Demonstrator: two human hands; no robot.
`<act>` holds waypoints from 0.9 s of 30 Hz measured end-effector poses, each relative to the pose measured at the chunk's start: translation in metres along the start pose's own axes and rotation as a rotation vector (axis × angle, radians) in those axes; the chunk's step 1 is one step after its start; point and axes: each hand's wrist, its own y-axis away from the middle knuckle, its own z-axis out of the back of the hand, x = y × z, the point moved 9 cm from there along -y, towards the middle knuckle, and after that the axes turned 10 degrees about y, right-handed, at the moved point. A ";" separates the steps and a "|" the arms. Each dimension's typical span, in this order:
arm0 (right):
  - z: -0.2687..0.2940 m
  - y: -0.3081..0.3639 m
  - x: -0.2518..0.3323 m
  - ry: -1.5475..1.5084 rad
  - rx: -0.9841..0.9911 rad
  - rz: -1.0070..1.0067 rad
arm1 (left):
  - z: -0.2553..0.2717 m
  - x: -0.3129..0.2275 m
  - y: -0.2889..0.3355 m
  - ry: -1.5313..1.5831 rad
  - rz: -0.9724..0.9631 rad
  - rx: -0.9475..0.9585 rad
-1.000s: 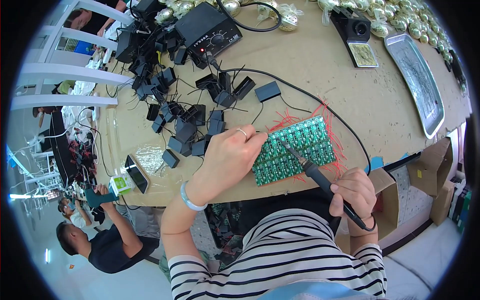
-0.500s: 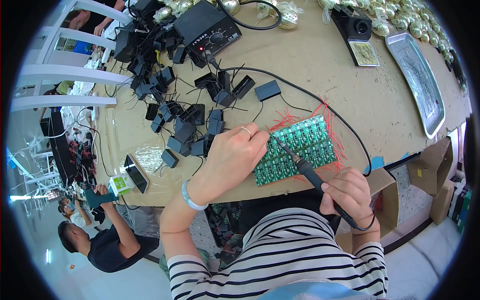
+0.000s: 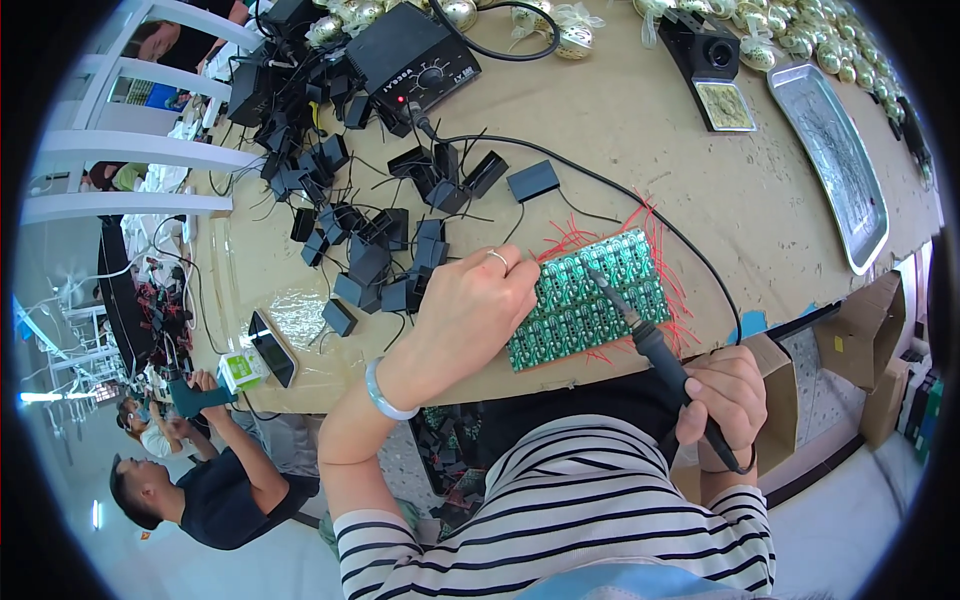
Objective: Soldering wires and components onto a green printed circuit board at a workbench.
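Observation:
A green circuit board panel (image 3: 585, 315) lies on the table before me, with thin red wires (image 3: 655, 225) sticking out around its edges. My right hand (image 3: 725, 400) grips a soldering iron (image 3: 660, 355) by its dark handle; the metal tip points at the upper middle of the board. At the board's left edge is my left hand (image 3: 480, 305), its thumb and fingers pinched together. Whatever those fingers hold is hidden. Beyond the board lies a single black box (image 3: 533, 181) with thin black leads.
Many black boxes (image 3: 370, 258) are heaped at left. Behind them stands a soldering station (image 3: 412, 62), its cord crossing the table. An iron stand (image 3: 715, 55) and a metal tray (image 3: 830, 165) sit at right. A phone (image 3: 272, 347) lies near the front edge; a co-worker (image 3: 215, 490) is at left.
My right hand has drawn the soldering iron to the right, so its tip has shifted from the board's upper left to its upper middle. My left hand stays nearly in place.

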 end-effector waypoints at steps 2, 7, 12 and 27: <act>0.003 0.001 0.000 0.004 -0.014 -0.006 | 0.000 -0.001 -0.001 -0.004 0.003 0.000; 0.004 0.003 0.001 0.011 0.011 -0.025 | 0.002 -0.002 0.001 -0.052 0.039 0.008; 0.008 0.004 0.000 0.012 0.001 -0.024 | 0.014 -0.001 0.004 0.066 0.075 -0.042; 0.006 0.003 0.003 -0.014 0.043 -0.031 | 0.039 0.022 0.047 0.330 0.084 -0.080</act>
